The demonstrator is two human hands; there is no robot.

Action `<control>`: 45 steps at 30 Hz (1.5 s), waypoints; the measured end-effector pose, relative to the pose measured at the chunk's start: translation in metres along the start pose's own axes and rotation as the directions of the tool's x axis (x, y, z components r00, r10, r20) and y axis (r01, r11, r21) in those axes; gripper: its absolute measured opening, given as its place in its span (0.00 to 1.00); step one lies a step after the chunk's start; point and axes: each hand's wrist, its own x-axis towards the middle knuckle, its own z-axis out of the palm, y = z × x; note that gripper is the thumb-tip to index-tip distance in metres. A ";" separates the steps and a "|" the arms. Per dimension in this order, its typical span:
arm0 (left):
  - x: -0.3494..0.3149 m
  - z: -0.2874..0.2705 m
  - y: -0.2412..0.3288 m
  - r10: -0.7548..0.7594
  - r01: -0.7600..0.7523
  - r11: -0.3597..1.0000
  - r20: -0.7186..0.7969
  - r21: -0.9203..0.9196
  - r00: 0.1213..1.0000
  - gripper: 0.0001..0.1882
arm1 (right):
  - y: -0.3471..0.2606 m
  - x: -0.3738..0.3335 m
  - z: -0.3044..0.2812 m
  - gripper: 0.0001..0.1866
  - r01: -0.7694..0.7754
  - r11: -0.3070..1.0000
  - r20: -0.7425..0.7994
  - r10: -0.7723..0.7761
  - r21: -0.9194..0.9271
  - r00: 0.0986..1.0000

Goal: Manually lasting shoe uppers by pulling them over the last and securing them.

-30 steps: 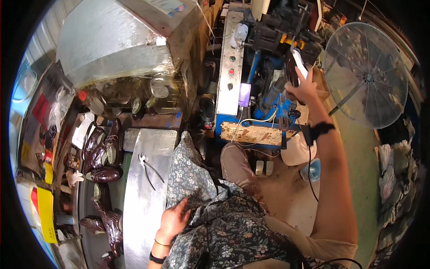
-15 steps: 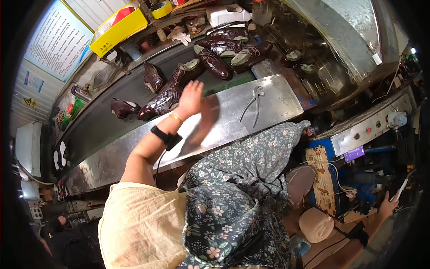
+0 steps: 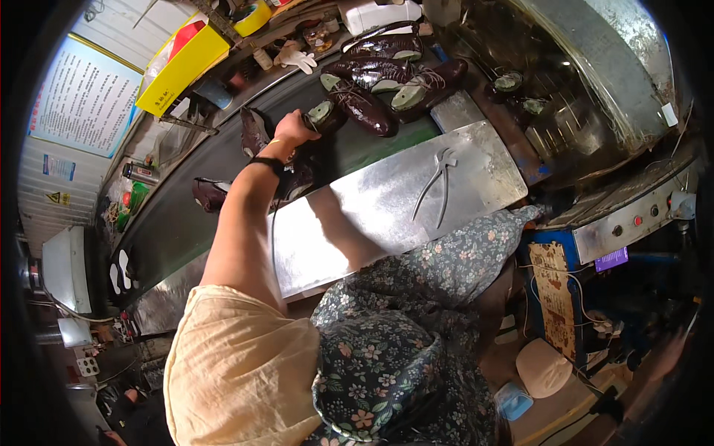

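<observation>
My left hand [image 3: 296, 129] is reached out over the dark belt, its fingers closed on the end of a glossy dark brown shoe [image 3: 327, 119] with a pale green top. Around it lie several more shoes of the same brown: a laced one [image 3: 364, 108] just right, another [image 3: 429, 91] beyond that, a shoe part [image 3: 254, 132] and a small piece [image 3: 211, 195] to the left. My forearm partly covers another shoe [image 3: 299, 181]. At the far lower right, my right hand [image 3: 678, 343] is smeared by motion and dark; what it holds cannot be made out.
Pincers [image 3: 437, 186] lie on the shiny metal plate [image 3: 476, 160] before me. The dark green belt [image 3: 178, 230] runs behind it. A clear plastic curtain [image 3: 573, 97] hangs at right above a button panel [image 3: 628, 223]. A yellow box [image 3: 178, 70] sits on the shelf.
My left hand has moved away from me and slightly left, from above the metal plate onto a shoe. My right arm has shifted toward the right edge. The whole view has turned slightly.
</observation>
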 end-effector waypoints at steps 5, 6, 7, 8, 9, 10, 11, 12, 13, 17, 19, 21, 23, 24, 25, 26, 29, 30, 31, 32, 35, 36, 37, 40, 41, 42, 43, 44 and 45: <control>-0.078 -0.052 -0.009 0.081 -0.149 0.966 -0.302 -0.209 0.950 0.32 | -0.236 -0.024 -0.058 0.18 0.015 0.710 0.081 -0.102 0.704 0.991; -0.099 -0.064 -0.010 0.083 -0.202 0.937 -0.379 -0.286 0.922 0.31 | -0.288 -0.019 -0.075 0.15 0.002 0.654 0.057 -0.068 0.756 0.996; -0.118 -0.076 -0.010 0.070 -0.250 0.902 -0.453 -0.351 0.889 0.31 | -0.338 -0.015 -0.099 0.14 -0.221 0.467 0.242 0.014 0.856 0.970; -0.136 -0.088 -0.009 0.027 -0.289 0.799 -0.448 -0.528 0.894 0.29 | -0.378 -0.001 -0.125 0.12 -0.273 0.361 0.308 -0.041 0.891 0.950; -0.152 -0.100 -0.007 0.025 -0.314 0.632 -0.387 -0.708 0.922 0.30 | -0.413 0.016 -0.156 0.12 -0.165 0.306 0.218 -0.148 0.938 0.965; -0.167 -0.109 -0.004 0.094 -0.388 0.504 -0.398 -0.772 0.913 0.31 | -0.443 0.034 -0.190 0.14 -0.076 0.216 0.122 -0.204 0.973 0.971; -0.180 -0.116 0.001 0.170 -0.438 0.333 -0.404 -0.835 0.899 0.33 | -0.465 0.055 -0.225 0.16 0.035 0.065 -0.018 -0.243 0.997 0.970; -0.189 -0.121 0.009 0.196 -0.396 0.191 -0.361 -0.898 0.912 0.36 | -0.482 0.075 -0.259 0.22 0.051 -0.139 -0.084 -0.245 0.989 0.966; -0.198 -0.120 0.022 0.307 -0.397 0.003 -0.377 -0.918 0.874 0.35 | -0.489 0.094 -0.290 0.32 0.084 -0.286 -0.167 -0.281 0.955 0.945; -0.221 -0.080 0.112 0.716 -0.011 -0.308 -0.239 -0.951 0.655 0.36 | -0.490 0.132 -0.362 0.43 0.236 -0.633 -0.406 -0.136 0.737 0.904; -0.240 -0.042 0.167 0.779 0.171 -0.231 -0.077 -0.958 0.622 0.35 | -0.482 0.123 -0.360 0.24 0.276 -0.418 -0.312 -0.020 0.866 0.950; -0.260 -0.001 0.219 0.683 0.073 -0.266 -0.134 -0.961 0.718 0.34 | -0.475 0.095 -0.340 0.09 0.204 -0.236 -0.184 0.103 0.950 0.977; -0.280 0.035 0.245 0.682 -0.249 -0.105 -0.252 -0.963 0.686 0.36 | -0.475 0.055 -0.313 0.07 -0.069 -0.207 0.067 -0.016 0.976 0.998; -0.286 0.048 0.251 0.773 -0.330 0.061 -0.164 -0.942 0.612 0.39 | -0.473 0.033 -0.299 0.07 -0.109 -0.068 0.104 -0.077 0.992 0.992; -0.291 0.060 0.254 0.843 -0.429 0.236 -0.036 -0.872 0.537 0.42 | -0.470 0.013 -0.285 0.08 -0.180 -0.008 0.176 -0.175 0.984 0.969; -0.290 0.067 0.254 0.868 -0.291 0.318 0.153 -0.902 0.473 0.48 | -0.469 0.003 -0.271 0.10 -0.192 -0.030 0.181 -0.227 0.981 0.957; -0.285 0.079 0.246 0.883 -0.092 0.260 0.198 -0.961 0.424 0.51 | -0.467 -0.003 -0.241 0.15 -0.277 -0.098 0.224 -0.369 0.956 0.902; -0.283 0.081 0.244 0.877 -0.077 0.258 0.200 -0.963 0.436 0.54 | -0.467 0.001 -0.235 0.18 -0.277 -0.177 0.165 -0.476 0.944 0.864; -0.281 0.084 0.243 0.882 -0.069 0.257 0.204 -0.964 0.425 0.54 | -0.468 0.007 -0.231 0.21 -0.429 -0.217 0.209 -0.630 0.877 0.747; -0.279 0.086 0.243 0.819 0.007 0.336 0.296 -0.942 0.492 0.53 | -0.471 0.011 -0.228 0.21 -0.464 -0.168 0.243 -0.673 0.870 0.699; -0.280 0.097 0.247 0.720 0.010 0.361 0.286 -0.932 0.633 0.47 | -0.483 0.018 -0.225 0.20 -0.453 -0.196 0.217 -0.673 0.869 0.707; -0.279 0.100 0.249 0.719 -0.041 0.361 0.250 -0.932 0.649 0.43 | -0.486 0.018 -0.224 0.18 -0.459 -0.141 0.256 -0.671 0.877 0.696; -0.279 0.105 0.250 0.713 -0.078 0.406 0.262 -0.911 0.650 0.39 | -0.491 0.017 -0.222 0.18 -0.471 -0.108 0.264 -0.709 0.876 0.654; -0.274 0.115 0.248 0.765 -0.184 0.351 0.168 -0.918 0.621 0.33 | -0.495 0.015 -0.214 0.17 -0.442 -0.127 0.258 -0.657 0.888 0.708; -0.271 0.118 0.248 0.764 -0.180 0.358 0.177 -0.916 0.621 0.33 | -0.495 0.012 -0.213 0.17 -0.458 -0.110 0.297 -0.626 0.882 0.721; -0.269 0.121 0.248 0.786 -0.203 0.345 0.164 -0.917 0.595 0.32 | -0.494 0.006 -0.215 0.17 -0.468 -0.169 0.295 -0.582 0.867 0.758; -0.267 0.122 0.249 0.830 -0.255 0.265 0.085 -0.930 0.552 0.32 | -0.492 -0.001 -0.216 0.17 -0.434 -0.264 0.267 -0.491 0.861 0.829; -0.265 0.124 0.251 0.854 -0.275 0.246 0.074 -0.930 0.514 0.32 | -0.489 -0.009 -0.218 0.19 -0.480 -0.287 0.335 -0.433 0.829 0.837; -0.264 0.124 0.254 0.834 -0.240 0.319 0.151 -0.917 0.531 0.32 | -0.484 -0.020 -0.222 0.19 -0.537 -0.244 0.379 -0.484 0.807 0.789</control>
